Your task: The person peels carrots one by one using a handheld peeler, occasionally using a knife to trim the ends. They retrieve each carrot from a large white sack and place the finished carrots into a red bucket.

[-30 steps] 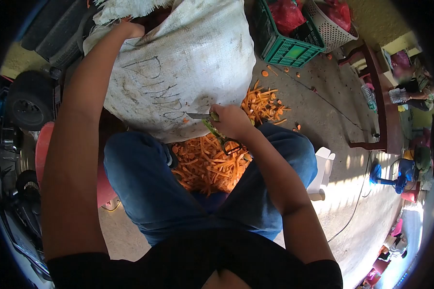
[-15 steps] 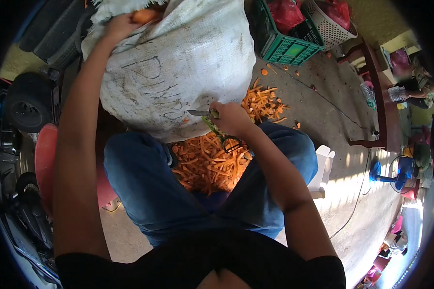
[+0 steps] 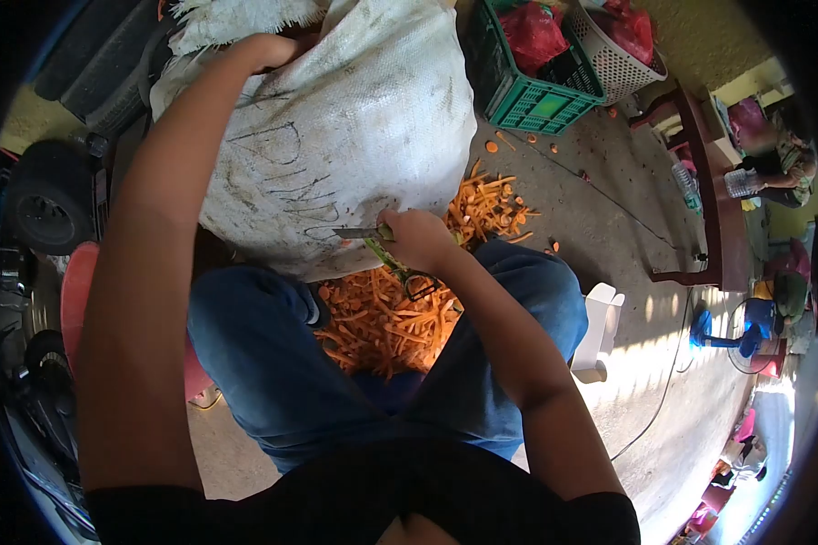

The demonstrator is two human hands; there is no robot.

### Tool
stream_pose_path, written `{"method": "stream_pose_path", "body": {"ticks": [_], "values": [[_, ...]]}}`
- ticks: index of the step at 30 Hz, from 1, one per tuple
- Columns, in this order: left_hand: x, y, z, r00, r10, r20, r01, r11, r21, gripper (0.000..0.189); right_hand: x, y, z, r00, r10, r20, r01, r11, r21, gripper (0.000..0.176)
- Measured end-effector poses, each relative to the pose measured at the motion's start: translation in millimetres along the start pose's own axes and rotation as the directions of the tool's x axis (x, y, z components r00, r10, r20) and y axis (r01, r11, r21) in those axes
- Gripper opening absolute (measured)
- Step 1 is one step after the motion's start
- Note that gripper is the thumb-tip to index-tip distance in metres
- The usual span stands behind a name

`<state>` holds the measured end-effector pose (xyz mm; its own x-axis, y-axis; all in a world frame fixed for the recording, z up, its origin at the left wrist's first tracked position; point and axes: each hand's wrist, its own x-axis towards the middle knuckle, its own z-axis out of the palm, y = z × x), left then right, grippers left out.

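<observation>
A large white woven sack (image 3: pixel 354 127) with dark handwriting stands in front of my knees. My left hand (image 3: pixel 277 52) reaches into the fold at its top, its fingers hidden by the cloth. In my right hand (image 3: pixel 418 240), closed in front of the sack, are a knife (image 3: pixel 354 233) with its blade pointing left and a green-handled peeler (image 3: pixel 393 265) hanging below. Orange peelings and carrot pieces (image 3: pixel 391 322) lie heaped between my legs. Another pile of orange scraps (image 3: pixel 488 209) is on the floor, right of the sack.
A green crate (image 3: pixel 541 104) and a white basket (image 3: pixel 613 77) hold red bags at the top right. Farther right are a brown wooden frame (image 3: pixel 713 213), a blue fan (image 3: pixel 750 341) and a seated person (image 3: pixel 782 173). A red tub (image 3: pixel 80 295) and a tire (image 3: pixel 50 204) are at left.
My left hand has moved right and deeper into the sack's fold, and the orange carrot seen at it is now out of sight. My right hand keeps the knife and peeler, slightly lower and left.
</observation>
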<state>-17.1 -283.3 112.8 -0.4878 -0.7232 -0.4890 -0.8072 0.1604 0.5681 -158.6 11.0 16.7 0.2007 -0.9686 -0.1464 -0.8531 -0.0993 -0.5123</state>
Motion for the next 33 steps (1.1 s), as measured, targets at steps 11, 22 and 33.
{"method": "stream_pose_path", "body": {"ticks": [11, 22, 33], "values": [[-26, 20, -3, 0.794, -0.029, -0.608, -0.25, 0.895, -0.37, 0.044, -1, 13, -15, 0.998, 0.018, -0.055, -0.015, 0.998, 0.061, 0.026], [-232, -17, 150, 0.911, 0.311, -0.272, -0.303, 0.058, -0.951, 0.049, -7, 36, -38, 0.91, 0.371, -0.184, -0.131, 0.68, 0.721, 0.031], [-191, -44, 260, 0.884, 0.35, 0.311, 0.393, -0.194, -0.899, 0.057, -20, 12, -9, 0.787, 0.608, -0.103, 0.215, -0.114, 0.97, 0.036]]}}
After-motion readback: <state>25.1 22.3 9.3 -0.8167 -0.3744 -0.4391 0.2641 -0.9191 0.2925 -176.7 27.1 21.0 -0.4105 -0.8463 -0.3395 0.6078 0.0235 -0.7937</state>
